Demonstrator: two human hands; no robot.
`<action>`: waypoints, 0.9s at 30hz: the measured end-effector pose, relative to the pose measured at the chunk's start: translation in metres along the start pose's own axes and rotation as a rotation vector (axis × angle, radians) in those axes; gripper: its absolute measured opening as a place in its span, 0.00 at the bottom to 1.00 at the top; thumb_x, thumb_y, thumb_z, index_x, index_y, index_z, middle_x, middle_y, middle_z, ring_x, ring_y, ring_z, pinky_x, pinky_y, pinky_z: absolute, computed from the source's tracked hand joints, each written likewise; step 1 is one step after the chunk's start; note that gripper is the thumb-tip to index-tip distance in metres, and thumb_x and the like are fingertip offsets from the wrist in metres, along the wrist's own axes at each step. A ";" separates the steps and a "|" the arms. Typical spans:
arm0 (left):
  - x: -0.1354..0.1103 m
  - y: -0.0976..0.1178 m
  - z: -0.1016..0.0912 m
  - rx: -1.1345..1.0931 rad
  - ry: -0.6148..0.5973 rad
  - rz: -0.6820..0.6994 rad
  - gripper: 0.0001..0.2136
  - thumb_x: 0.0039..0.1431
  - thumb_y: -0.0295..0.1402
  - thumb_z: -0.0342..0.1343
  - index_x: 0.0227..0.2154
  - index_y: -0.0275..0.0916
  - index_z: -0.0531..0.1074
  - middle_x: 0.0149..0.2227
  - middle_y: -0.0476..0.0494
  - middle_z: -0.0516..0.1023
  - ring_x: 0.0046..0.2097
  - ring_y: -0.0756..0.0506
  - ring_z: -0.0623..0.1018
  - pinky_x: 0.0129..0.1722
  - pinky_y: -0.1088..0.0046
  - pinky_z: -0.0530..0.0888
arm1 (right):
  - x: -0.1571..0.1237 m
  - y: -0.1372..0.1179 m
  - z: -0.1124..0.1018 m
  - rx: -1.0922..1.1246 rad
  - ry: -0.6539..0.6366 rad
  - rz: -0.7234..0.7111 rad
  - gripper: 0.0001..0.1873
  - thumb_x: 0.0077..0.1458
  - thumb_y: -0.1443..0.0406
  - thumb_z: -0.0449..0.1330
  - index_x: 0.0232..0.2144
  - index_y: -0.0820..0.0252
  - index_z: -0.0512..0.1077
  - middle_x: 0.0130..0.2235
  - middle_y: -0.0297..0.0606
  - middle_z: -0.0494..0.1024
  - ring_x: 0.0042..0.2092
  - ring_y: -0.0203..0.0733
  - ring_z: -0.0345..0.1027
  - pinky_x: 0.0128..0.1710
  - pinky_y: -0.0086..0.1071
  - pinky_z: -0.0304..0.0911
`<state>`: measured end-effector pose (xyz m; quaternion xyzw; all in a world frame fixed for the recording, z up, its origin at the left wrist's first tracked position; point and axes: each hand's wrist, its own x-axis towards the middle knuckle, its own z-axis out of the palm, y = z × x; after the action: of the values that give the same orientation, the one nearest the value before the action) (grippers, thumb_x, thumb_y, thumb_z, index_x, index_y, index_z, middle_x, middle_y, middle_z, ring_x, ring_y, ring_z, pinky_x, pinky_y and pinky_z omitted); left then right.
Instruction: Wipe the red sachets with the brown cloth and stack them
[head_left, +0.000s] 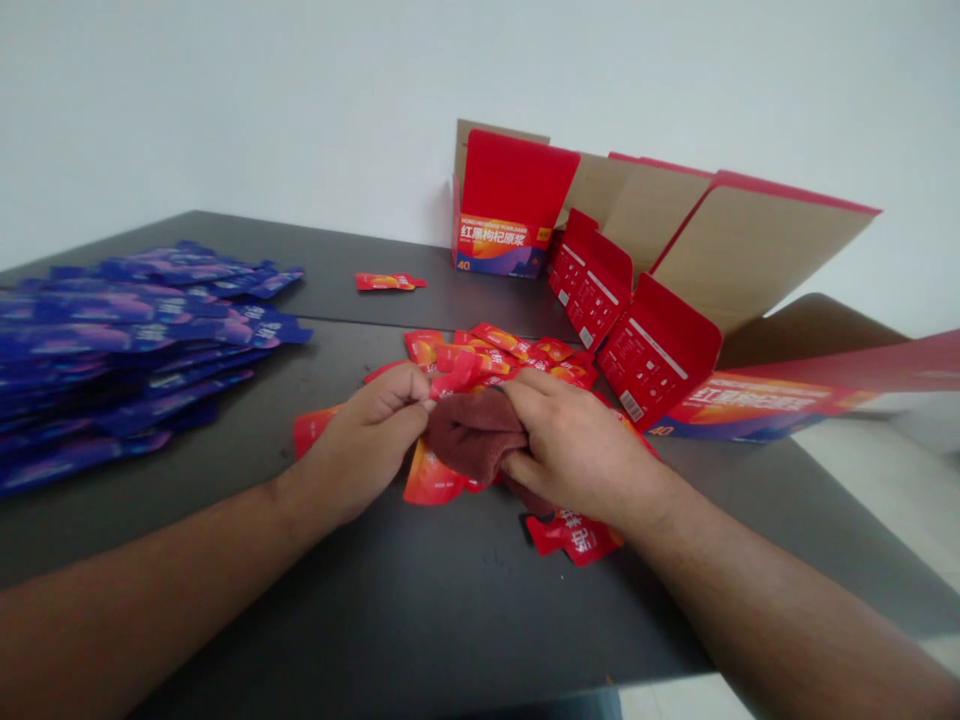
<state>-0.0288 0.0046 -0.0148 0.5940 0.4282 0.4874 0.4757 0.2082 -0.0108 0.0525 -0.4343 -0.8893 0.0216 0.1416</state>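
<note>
My left hand is closed in a pinch on a red sachet at the middle of the dark table. My right hand is closed around a dark red cloth that presses against that sachet. Beneath and behind both hands lies a loose pile of several red and orange sachets. One more red sachet lies under my right wrist, and another sticks out below the cloth.
A large heap of blue and purple sachets covers the table's left side. A single red sachet lies apart further back. Open red cardboard boxes stand at the back and right, before a white wall.
</note>
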 end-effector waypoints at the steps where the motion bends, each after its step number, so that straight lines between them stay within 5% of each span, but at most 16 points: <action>1: 0.000 0.000 0.000 0.008 0.000 -0.002 0.08 0.65 0.33 0.59 0.30 0.42 0.67 0.31 0.50 0.73 0.33 0.46 0.71 0.32 0.70 0.68 | -0.001 -0.001 0.001 0.004 -0.019 -0.041 0.08 0.60 0.67 0.65 0.43 0.58 0.74 0.45 0.42 0.79 0.46 0.47 0.74 0.44 0.39 0.68; 5: 0.000 0.003 -0.002 0.052 -0.014 -0.013 0.11 0.67 0.34 0.59 0.29 0.42 0.67 0.29 0.51 0.71 0.30 0.48 0.68 0.30 0.71 0.66 | -0.004 -0.008 0.004 -0.009 -0.125 -0.218 0.10 0.63 0.65 0.66 0.47 0.58 0.76 0.47 0.42 0.80 0.49 0.49 0.75 0.46 0.40 0.70; 11: 0.001 0.007 -0.001 0.056 0.047 0.028 0.09 0.65 0.34 0.60 0.29 0.42 0.68 0.30 0.50 0.73 0.32 0.46 0.70 0.31 0.69 0.68 | -0.002 -0.008 0.006 -0.052 -0.020 -0.057 0.10 0.63 0.65 0.65 0.46 0.60 0.75 0.48 0.45 0.80 0.49 0.51 0.75 0.49 0.42 0.71; 17: -0.001 0.014 0.001 0.150 0.089 -0.020 0.09 0.65 0.32 0.58 0.28 0.43 0.67 0.25 0.53 0.68 0.27 0.48 0.65 0.27 0.70 0.62 | -0.004 -0.014 0.010 -0.037 -0.102 -0.223 0.10 0.66 0.63 0.66 0.48 0.58 0.76 0.47 0.42 0.80 0.50 0.51 0.74 0.49 0.42 0.71; 22: 0.000 0.012 0.000 0.086 0.090 0.006 0.08 0.63 0.32 0.59 0.29 0.43 0.67 0.27 0.53 0.70 0.29 0.48 0.68 0.28 0.70 0.65 | -0.004 -0.012 0.011 -0.026 -0.052 -0.135 0.14 0.64 0.64 0.65 0.51 0.60 0.75 0.50 0.45 0.81 0.53 0.52 0.74 0.53 0.44 0.71; 27: 0.000 0.016 0.000 0.140 0.116 -0.023 0.09 0.63 0.32 0.59 0.28 0.42 0.67 0.27 0.52 0.69 0.28 0.48 0.65 0.27 0.70 0.62 | -0.004 -0.015 0.012 -0.014 -0.112 -0.238 0.10 0.67 0.62 0.65 0.48 0.58 0.77 0.46 0.42 0.80 0.49 0.50 0.75 0.51 0.43 0.71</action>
<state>-0.0276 0.0014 0.0003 0.5915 0.4947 0.4846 0.4130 0.1958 -0.0224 0.0420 -0.3247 -0.9412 0.0226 0.0902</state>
